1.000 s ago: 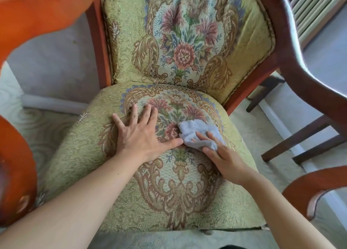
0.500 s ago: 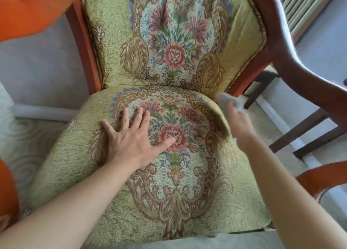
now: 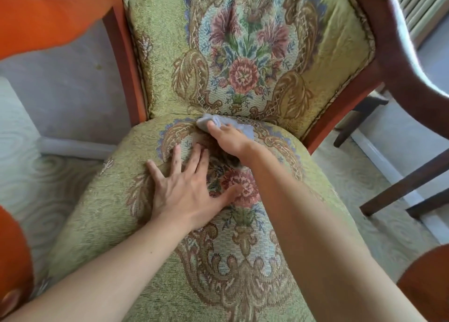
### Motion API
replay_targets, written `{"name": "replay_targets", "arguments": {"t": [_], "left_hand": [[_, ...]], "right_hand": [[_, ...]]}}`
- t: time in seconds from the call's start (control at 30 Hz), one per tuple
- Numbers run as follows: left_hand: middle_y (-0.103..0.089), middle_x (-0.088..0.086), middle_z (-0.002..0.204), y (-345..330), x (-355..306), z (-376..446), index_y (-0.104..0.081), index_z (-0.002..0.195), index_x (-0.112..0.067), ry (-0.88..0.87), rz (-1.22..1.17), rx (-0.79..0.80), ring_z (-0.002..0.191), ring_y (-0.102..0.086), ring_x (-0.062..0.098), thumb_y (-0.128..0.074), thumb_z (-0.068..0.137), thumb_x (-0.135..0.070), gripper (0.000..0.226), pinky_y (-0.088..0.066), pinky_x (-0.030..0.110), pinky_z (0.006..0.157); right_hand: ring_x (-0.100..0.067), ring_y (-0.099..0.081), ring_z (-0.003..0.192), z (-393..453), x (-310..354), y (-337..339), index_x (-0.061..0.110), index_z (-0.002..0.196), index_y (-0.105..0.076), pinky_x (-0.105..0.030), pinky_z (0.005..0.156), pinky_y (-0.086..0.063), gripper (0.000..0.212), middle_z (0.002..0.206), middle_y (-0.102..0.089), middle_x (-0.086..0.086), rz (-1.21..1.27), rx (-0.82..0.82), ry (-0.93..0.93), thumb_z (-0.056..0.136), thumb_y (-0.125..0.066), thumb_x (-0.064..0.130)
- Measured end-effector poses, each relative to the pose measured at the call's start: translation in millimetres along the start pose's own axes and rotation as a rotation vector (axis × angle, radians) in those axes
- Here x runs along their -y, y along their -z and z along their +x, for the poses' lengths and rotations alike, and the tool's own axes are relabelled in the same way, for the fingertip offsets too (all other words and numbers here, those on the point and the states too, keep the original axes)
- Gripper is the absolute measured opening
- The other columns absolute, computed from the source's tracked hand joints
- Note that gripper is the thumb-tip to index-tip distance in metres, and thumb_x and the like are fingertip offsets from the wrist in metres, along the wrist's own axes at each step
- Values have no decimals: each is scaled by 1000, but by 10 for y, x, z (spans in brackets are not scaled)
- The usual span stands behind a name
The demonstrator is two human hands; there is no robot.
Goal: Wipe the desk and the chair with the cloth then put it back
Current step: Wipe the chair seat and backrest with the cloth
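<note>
Half a second ago the cloth (image 3: 226, 125) was lifted off to the right; now it sits at the back of the chair (image 3: 328, 180) seat, in the crease below the backrest. Her right hand (image 3: 228, 139) presses it there, thumb curled over its edge, arm stretched forward. Left hand (image 3: 184, 190) lies flat, fingers spread, on the seat's middle.
</note>
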State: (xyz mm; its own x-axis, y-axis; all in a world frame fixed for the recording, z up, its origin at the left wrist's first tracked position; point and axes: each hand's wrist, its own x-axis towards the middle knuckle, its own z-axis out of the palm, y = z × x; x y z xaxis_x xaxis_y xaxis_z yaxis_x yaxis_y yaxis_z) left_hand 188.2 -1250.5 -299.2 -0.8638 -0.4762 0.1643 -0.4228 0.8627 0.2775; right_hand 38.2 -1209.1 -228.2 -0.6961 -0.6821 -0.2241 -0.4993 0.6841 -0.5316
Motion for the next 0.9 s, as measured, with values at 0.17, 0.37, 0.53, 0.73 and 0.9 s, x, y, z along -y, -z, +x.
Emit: {"name": "replay_targets", "arguments": {"t": [0.17,0.37,0.53,0.73,0.9], "left_hand": [[4,-9,168,41,-7,-17,-8,161,-26,-2,-24,27,154,17,27,6,65,-101,123,14,76,110],[17,-8,165,110,35,-50,2,161,-23,-44,-35,93,152,22,27,10,64,-101,124,12,76,111],[27,-11,162,133,145,-125,12,159,-28,-81,-18,118,151,25,22,7,62,-102,122,12,74,114],[30,-16,160,106,374,-222,19,152,-49,-8,-3,118,150,27,24,6,54,-107,115,13,77,111],[26,-15,162,88,364,-203,15,153,-50,2,6,88,152,23,26,4,53,-107,116,11,77,110]], "right_hand": [[-28,-20,150,-128,-107,-18,11,152,-34,-48,121,-15,70,163,-23,-8,62,64,23,102,-29,59],[-18,-16,151,-717,-695,110,31,156,-26,-33,119,-8,60,164,-16,8,-121,-42,60,102,-27,58],[3,-5,149,-1424,-1049,40,42,151,-30,-22,116,-3,52,153,-10,32,-18,-180,2,101,-26,55],[29,5,134,-2015,-1112,-68,90,109,-32,-5,106,4,31,147,-13,49,147,-143,6,95,-28,62],[12,14,143,-1554,-1078,-21,78,123,-35,-20,111,10,38,158,1,32,32,-116,23,90,-18,69]]}}
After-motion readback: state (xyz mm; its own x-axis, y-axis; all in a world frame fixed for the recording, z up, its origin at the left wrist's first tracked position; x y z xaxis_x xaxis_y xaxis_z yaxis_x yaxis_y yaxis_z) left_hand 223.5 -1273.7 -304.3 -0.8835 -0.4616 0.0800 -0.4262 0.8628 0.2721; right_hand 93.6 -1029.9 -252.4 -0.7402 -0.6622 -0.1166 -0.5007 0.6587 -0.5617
